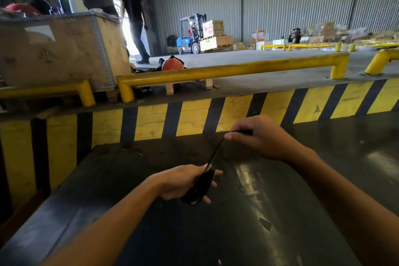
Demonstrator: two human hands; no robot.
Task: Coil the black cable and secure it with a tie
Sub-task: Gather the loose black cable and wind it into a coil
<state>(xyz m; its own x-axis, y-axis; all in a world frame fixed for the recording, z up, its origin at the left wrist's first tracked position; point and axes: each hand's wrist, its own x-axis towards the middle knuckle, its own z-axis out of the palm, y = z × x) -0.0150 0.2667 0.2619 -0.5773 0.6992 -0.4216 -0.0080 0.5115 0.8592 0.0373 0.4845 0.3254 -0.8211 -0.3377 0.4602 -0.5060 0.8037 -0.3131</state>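
Observation:
My left hand (183, 181) is closed around a bundle of coiled black cable (197, 190), held just above the dark table top. A thin black tie (213, 155) runs taut from the top of the bundle up and to the right. My right hand (259, 136) pinches the far end of that tie between thumb and fingers. Most of the bundle is hidden inside my left fist, and the tie's end is hidden in my right fingers.
The dark glossy table (248, 222) stands against a yellow-and-black striped dock wall (194, 119). Above it run yellow guard rails (226, 71) and a wooden crate (54, 49). A person (133, 17) walks at the back left; a forklift (192, 34) stands farther off.

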